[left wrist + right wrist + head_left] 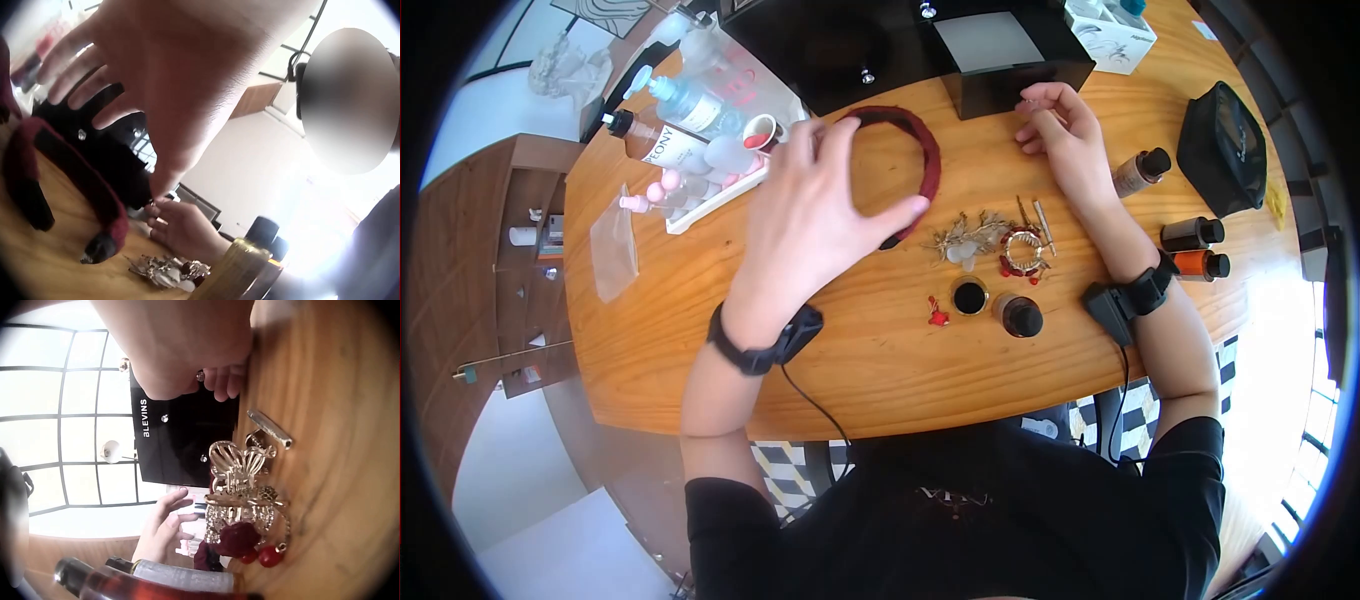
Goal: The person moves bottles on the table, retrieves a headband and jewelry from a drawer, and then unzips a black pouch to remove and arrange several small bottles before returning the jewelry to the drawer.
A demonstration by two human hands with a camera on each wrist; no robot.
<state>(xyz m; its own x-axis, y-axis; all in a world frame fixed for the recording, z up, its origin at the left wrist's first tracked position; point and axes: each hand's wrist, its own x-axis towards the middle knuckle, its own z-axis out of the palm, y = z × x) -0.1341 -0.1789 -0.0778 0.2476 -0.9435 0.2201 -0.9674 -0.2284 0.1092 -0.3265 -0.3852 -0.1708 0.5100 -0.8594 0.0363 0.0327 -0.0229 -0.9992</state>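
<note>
A dark red padded headband point(933, 165) with black tips lies on the wooden table. My left hand point(815, 200) hovers over its left side with fingers spread. In the left wrist view, the headband point(81, 169) shows below that hand, apart from its fingers. At the black jewellery box, a drawer point(1025, 88) stands pulled out. My right hand point(1068, 140) pinches its small clear knob point(200, 376) with curled fingers, which partly hide it. Close to the right forearm lie a gold butterfly hair claw point(237, 462) and a red flower ornament point(237, 537).
A white tray point(690, 222) of cosmetic bottles stands to the left. Small dark-capped bottles, including one near the front point(1020, 316), stand around the jewellery. A black pouch point(1222, 150) sits at the right, and a white box point(1108, 40) at the back. A red trinket point(938, 313) lies in front.
</note>
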